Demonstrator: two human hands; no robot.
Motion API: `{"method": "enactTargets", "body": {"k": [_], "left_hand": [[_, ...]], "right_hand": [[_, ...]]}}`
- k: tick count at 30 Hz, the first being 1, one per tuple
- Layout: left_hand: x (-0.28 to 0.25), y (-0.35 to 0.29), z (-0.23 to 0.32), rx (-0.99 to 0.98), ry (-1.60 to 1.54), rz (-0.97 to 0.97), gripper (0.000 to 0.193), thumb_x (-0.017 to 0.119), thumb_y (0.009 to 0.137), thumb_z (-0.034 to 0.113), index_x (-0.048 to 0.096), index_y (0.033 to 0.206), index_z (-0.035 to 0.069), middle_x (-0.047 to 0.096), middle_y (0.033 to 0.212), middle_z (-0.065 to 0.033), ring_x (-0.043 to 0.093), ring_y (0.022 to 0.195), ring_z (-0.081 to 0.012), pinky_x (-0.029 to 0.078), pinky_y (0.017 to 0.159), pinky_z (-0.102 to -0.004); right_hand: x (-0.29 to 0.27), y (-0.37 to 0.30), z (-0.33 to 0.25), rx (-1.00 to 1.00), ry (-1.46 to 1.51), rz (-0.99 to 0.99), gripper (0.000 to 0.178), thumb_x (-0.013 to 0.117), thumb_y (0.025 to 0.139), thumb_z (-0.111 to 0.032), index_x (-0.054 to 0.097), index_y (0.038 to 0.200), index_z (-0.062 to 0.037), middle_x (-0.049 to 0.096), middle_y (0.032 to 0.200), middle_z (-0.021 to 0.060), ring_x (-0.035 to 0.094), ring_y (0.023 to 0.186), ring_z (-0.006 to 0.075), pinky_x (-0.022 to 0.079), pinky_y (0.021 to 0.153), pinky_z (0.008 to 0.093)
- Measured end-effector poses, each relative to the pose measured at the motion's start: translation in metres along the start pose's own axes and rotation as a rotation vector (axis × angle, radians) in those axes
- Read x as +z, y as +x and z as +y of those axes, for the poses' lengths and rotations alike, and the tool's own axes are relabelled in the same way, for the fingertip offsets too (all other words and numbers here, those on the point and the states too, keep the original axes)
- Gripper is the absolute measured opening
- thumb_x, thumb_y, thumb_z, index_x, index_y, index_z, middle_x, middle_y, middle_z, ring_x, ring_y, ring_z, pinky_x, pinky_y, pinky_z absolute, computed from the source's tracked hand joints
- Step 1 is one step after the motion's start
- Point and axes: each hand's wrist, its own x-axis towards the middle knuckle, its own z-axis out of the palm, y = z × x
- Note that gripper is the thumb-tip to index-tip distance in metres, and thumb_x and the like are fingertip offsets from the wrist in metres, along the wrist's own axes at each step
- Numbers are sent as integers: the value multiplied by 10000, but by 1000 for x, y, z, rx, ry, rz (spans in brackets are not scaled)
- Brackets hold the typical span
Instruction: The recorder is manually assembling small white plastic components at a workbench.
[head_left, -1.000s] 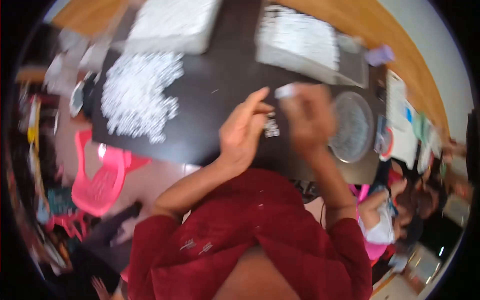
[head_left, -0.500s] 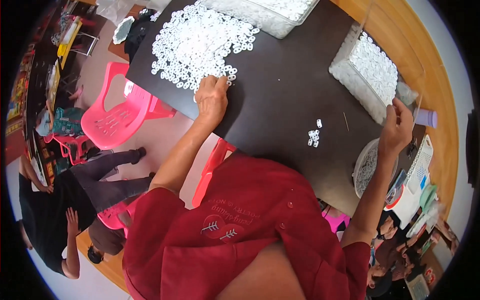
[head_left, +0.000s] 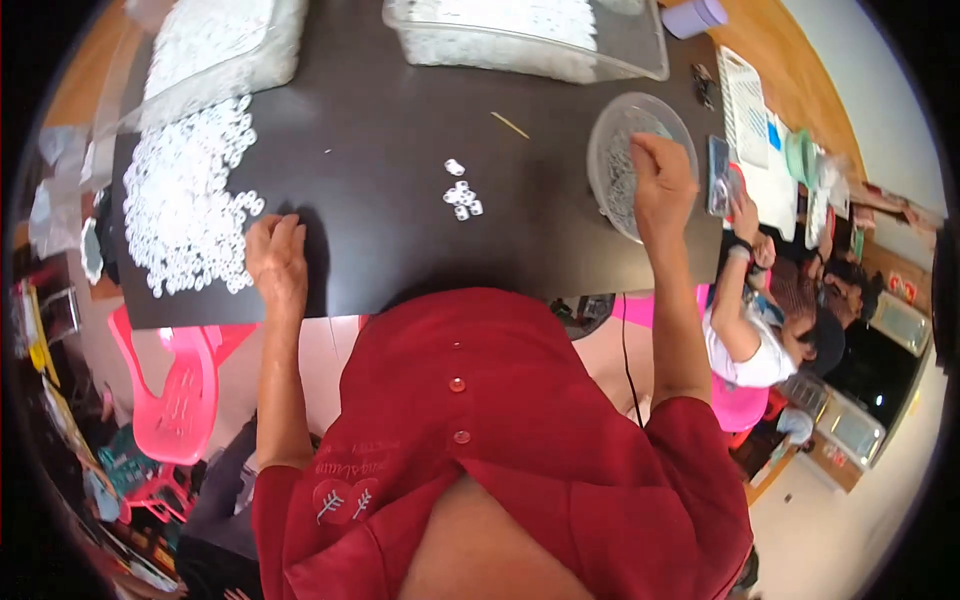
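Note:
My left hand (head_left: 277, 265) rests on the dark table at the right edge of a heap of small white plastic pieces (head_left: 190, 215) with holes in them. Its fingers are curled down, and whatever they hold is hidden. Over a round clear tub (head_left: 603, 150) of small silvery metal bits (head_left: 620, 165), my right hand (head_left: 663, 190) has its fingers bent together in a pinch; I cannot see anything between them. A small group of white pieces (head_left: 462, 198) lies between my hands, with one more white piece (head_left: 454, 167) just beyond it.
Two clear boxes of white pieces stand at the back, one at the left (head_left: 275, 65) and one in the middle (head_left: 500, 55). A thin stick (head_left: 510, 124) lies on the table (head_left: 380, 160). A phone (head_left: 718, 175), white basket (head_left: 742, 105) and lilac cup (head_left: 693, 17) are at right. Another person's hand (head_left: 743, 215) is near.
The view has swung round, shifting the table in the picture. My right hand has gone from the side of a clear box to above the tub. My left hand stays by the heap.

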Motion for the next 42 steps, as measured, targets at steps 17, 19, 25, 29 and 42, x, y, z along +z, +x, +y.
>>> {"method": "enactTargets", "body": {"k": [17, 19, 25, 29, 42], "left_hand": [[-1, 4, 19, -196, -92, -133, 130, 632, 764, 50, 641, 890, 22, 577, 761, -81, 550, 660, -185, 437, 609, -293], [-2, 5, 33, -286, -219, -155, 123, 635, 765, 50, 644, 885, 25, 569, 748, -58, 526, 658, -142, 420, 599, -260], [7, 5, 59, -267, -320, -163, 109, 657, 746, 51, 648, 846, 8, 571, 711, -33, 509, 634, -102, 413, 584, -242], [10, 8, 78, -331, -512, -193, 86, 651, 754, 30, 652, 838, 12, 574, 716, 16, 499, 658, -61, 408, 610, -203], [-6, 30, 125, -770, -1197, -505, 126, 647, 802, 75, 631, 907, 7, 605, 724, -50, 530, 565, -92, 407, 482, -214]], "right_hand": [[35, -32, 82, 131, -107, -122, 143, 668, 688, -87, 689, 828, -107, 605, 733, 96, 584, 737, 273, 463, 669, 368], [44, -29, 86, 95, -88, -125, 132, 669, 676, -100, 678, 808, -103, 589, 736, 102, 570, 760, 292, 462, 669, 391], [62, -30, 94, 5, -178, -169, 72, 661, 669, -111, 641, 736, -92, 574, 754, 118, 547, 781, 315, 461, 662, 423], [61, -25, 94, -78, -197, -251, 30, 621, 686, -75, 612, 708, -57, 578, 773, 132, 547, 780, 324, 460, 656, 433], [19, -25, 24, 315, 184, -286, 42, 610, 765, -47, 609, 805, -33, 600, 707, 55, 574, 678, 129, 462, 629, 264]]}}
